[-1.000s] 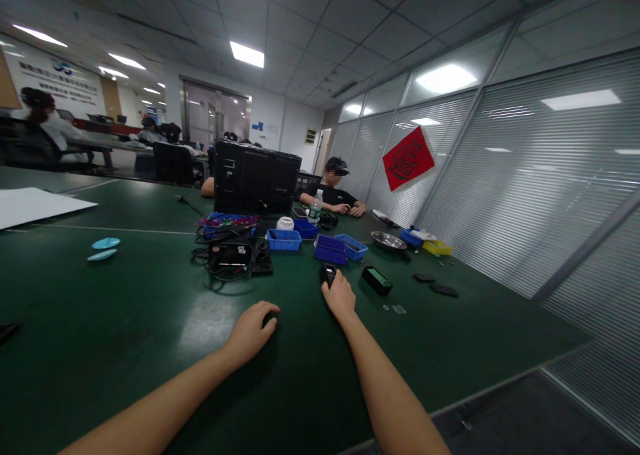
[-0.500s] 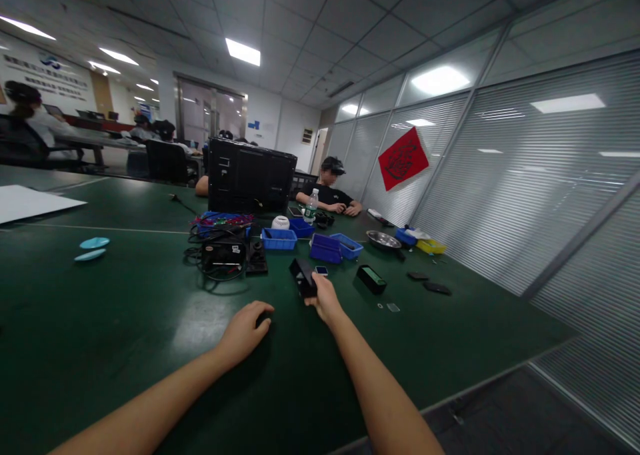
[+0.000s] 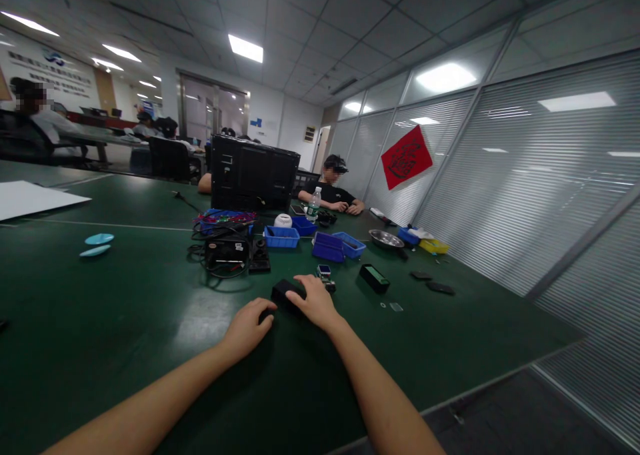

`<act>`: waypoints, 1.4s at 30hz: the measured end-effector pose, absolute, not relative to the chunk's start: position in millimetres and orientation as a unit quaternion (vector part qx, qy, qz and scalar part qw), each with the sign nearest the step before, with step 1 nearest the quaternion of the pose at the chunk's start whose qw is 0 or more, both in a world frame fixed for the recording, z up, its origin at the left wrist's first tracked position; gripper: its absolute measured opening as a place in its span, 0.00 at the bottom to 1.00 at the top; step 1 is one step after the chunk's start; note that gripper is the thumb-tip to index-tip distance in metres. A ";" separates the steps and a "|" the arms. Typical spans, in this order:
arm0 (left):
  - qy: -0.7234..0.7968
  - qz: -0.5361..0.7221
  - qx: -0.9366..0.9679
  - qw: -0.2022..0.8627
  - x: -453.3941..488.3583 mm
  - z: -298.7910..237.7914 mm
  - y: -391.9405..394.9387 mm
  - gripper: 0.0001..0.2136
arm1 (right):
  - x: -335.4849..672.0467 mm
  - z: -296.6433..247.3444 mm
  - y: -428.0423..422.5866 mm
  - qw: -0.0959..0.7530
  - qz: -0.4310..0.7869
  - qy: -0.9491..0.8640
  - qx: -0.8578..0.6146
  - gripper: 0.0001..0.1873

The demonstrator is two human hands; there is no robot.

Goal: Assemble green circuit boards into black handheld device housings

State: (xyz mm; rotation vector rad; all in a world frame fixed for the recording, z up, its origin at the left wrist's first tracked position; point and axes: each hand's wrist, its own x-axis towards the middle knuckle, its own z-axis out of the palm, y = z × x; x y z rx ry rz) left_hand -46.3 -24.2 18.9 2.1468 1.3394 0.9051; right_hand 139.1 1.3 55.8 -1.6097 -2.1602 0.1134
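Observation:
My right hand (image 3: 311, 303) lies on a flat black case (image 3: 285, 292) on the green table (image 3: 125, 321), its fingers curled over the case's near edge. My left hand (image 3: 249, 326) rests on the table just left of it, fingers curved over a small dark object (image 3: 267, 319) that is mostly hidden. A small blue-faced device (image 3: 324, 271) sits just beyond my right hand. A black rectangular box (image 3: 375, 278) lies further right.
Several blue bins (image 3: 283, 237) stand behind, with a black power unit and cables (image 3: 225, 253), a steel bowl (image 3: 387, 240) and a yellow tray (image 3: 435, 246). A black computer case (image 3: 253, 176) stands at the back. A person (image 3: 334, 191) sits opposite. The table edge runs close on the right.
My right hand picked up the black case from further back, carried it left and toward me, and set it down beside my left hand. A small blue-faced device now shows where the case was.

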 end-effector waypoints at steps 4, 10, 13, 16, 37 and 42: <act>0.489 0.333 0.774 0.226 -46.8 17.1 -22.6 0.11 | 137.7 54.1 0.9 0.188 0.046 -0.781 -0.594 0.23; 0.485 0.330 0.776 0.233 -47.8 15.3 -20.8 0.11 | 152.0 59.4 11.9 0.165 0.063 -0.690 -0.702 0.20; 0.485 0.330 0.774 0.238 -47.9 16.2 -21.3 0.11 | 153.6 59.4 12.8 0.180 0.042 -0.677 -0.712 0.17; 0.484 0.327 0.776 0.240 -48.0 17.9 -22.6 0.11 | 155.0 58.6 13.6 0.182 0.054 -0.683 -0.705 0.16; 0.482 0.320 0.782 0.233 -46.9 20.7 -25.9 0.10 | 222.7 39.3 50.5 0.176 0.055 -0.570 -0.801 0.20; 0.475 0.325 0.786 0.225 -47.3 18.7 -25.1 0.10 | 228.2 37.8 50.0 0.195 -0.032 -0.556 -0.807 0.26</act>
